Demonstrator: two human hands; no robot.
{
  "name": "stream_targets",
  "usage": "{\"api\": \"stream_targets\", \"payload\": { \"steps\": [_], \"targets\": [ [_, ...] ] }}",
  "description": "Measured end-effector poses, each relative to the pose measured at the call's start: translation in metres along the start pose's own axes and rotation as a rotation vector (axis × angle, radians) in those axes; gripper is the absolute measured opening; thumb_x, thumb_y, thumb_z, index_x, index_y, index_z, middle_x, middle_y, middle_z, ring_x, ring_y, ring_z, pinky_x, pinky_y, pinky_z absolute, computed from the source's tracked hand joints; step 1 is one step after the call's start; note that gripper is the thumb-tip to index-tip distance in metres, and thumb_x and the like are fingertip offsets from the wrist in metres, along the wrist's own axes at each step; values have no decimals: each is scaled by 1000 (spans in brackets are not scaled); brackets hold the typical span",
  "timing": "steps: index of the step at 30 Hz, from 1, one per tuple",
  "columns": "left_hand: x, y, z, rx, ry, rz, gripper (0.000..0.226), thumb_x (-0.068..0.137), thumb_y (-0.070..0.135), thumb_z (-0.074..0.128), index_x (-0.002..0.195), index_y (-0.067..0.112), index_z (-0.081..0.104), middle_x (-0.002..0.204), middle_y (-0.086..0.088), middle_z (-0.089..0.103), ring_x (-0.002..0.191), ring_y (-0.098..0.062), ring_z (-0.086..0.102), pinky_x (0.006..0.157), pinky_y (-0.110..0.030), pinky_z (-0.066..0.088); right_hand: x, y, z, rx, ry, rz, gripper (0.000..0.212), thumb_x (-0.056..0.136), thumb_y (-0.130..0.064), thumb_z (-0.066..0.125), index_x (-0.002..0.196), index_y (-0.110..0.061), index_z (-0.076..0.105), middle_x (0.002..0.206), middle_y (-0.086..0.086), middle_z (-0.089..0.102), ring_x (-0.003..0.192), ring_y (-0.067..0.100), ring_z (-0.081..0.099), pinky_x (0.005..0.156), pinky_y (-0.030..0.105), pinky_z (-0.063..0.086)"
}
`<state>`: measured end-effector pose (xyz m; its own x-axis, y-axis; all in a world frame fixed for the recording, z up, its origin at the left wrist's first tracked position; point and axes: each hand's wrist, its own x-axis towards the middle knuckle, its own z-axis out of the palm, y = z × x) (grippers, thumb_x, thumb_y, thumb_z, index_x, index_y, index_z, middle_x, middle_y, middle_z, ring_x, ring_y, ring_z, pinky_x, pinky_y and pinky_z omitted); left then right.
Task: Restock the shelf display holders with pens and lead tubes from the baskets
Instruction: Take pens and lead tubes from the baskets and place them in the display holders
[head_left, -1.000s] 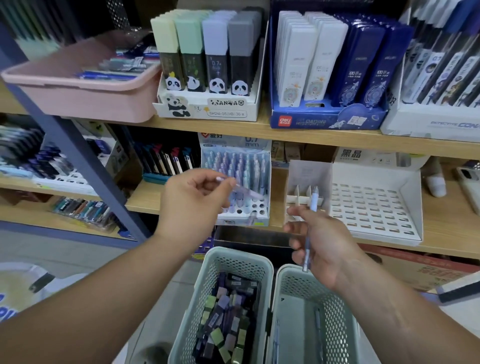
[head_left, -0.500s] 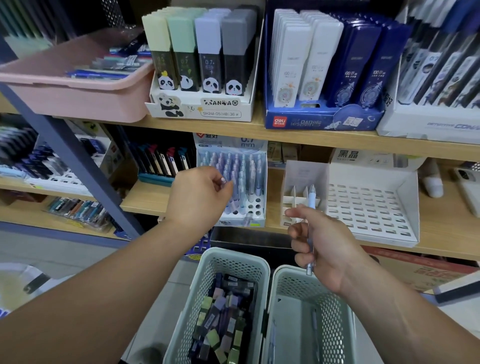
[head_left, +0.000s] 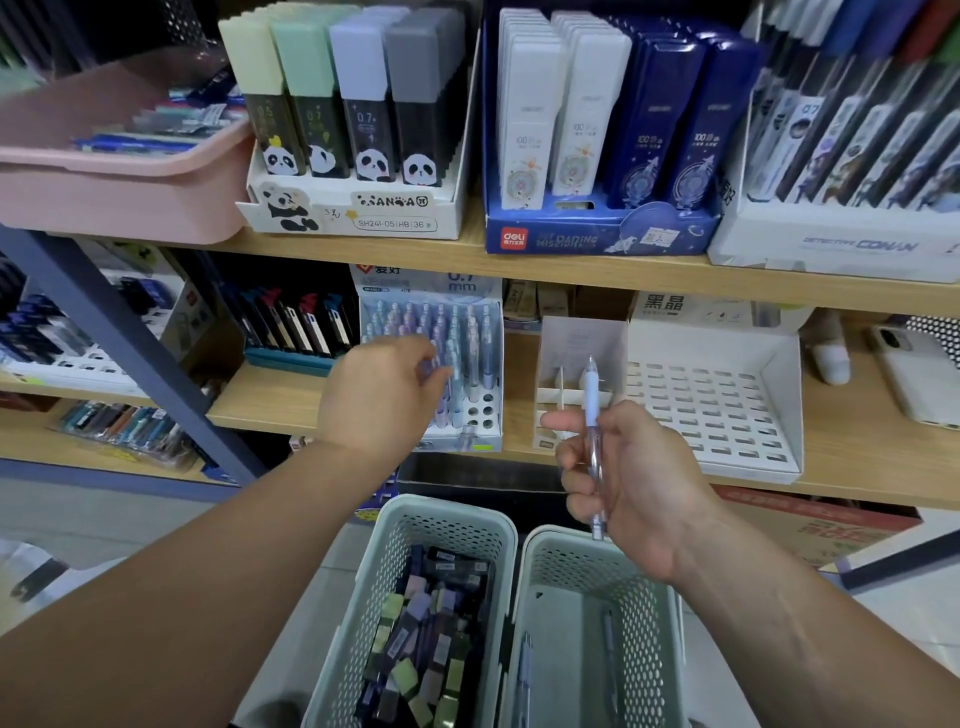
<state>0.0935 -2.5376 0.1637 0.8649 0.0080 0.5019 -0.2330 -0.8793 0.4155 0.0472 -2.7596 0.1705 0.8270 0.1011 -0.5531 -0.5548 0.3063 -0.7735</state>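
Two baskets stood side by side, touching, below the lower shelf (head_left: 270, 402). The left basket (head_left: 415, 519) contained a heap of lead tubes (head_left: 431, 639). The right basket (head_left: 550, 545) contained a few loose pens (head_left: 524, 670) lying on its floor.

The left hand (head_left: 382, 395) was raised to the holder (head_left: 485, 415) on the lower shelf, its back toward the camera. Its fingers were curled in among the pastel pens (head_left: 457, 332) standing in the holder's rows. Whether those fingers gripped a pen could not be told, as blur hid the fingertips. Several round holes at the holder's front right showed open.

The right hand (head_left: 628, 478) held one pen (head_left: 591, 415) near upright, fingers and thumb curled round its clear barrel. The pen's upper end lay in front of the small divided box (head_left: 576, 338). Its lower end hung above the right basket's far rim.

A slotted white tray (head_left: 717, 410) stood just right of the divided box. The upper shelf (head_left: 519, 262) carried, from left to right, a pink bin (head_left: 119, 192), a panda box (head_left: 358, 213) of tubes and a blue box (head_left: 597, 236).
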Motion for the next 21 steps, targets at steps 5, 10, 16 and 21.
{"api": "stream_targets", "payload": {
  "steps": [5, 10, 16, 21],
  "targets": [
    [-5, 2, -4, 46, 35, 33, 20, 93, 26, 66, 102, 12, 78, 78, -5, 71, 75, -31, 68, 63, -37, 55, -2, -2, 3, -30, 42, -58, 23, 100, -6, 50, 109, -6, 71, 72, 5, 52, 55, 15, 45, 43, 25, 37],
    [-14, 26, -17, -432, -104, -201, 9, 94, 34, 68, 93, 27, 74, 63, -1, 65, 51, -10, 54, 52, -24, 46, -12, -4, 7, -325, -160, -139, 14, 99, -10, 61, 99, -19, 72, 71, 0, 56, 57, 12, 49, 42, 22, 35],
    [-29, 38, -22, -1078, -391, -695, 16, 92, 17, 70, 77, 14, 71, 72, -8, 70, 42, -13, 47, 38, -21, 35, -10, 4, 16, -453, -264, -167, 17, 97, -12, 65, 110, -17, 76, 69, -2, 59, 57, 10, 49, 44, 21, 36],
    [-23, 16, -27, -1259, -294, -924, 11, 89, 14, 71, 96, 6, 67, 73, -10, 71, 45, -14, 54, 39, -21, 39, -6, -4, 16, -332, -134, -205, 20, 86, -3, 75, 102, -14, 74, 74, 5, 71, 58, 14, 63, 46, 22, 46]
  ]
}}
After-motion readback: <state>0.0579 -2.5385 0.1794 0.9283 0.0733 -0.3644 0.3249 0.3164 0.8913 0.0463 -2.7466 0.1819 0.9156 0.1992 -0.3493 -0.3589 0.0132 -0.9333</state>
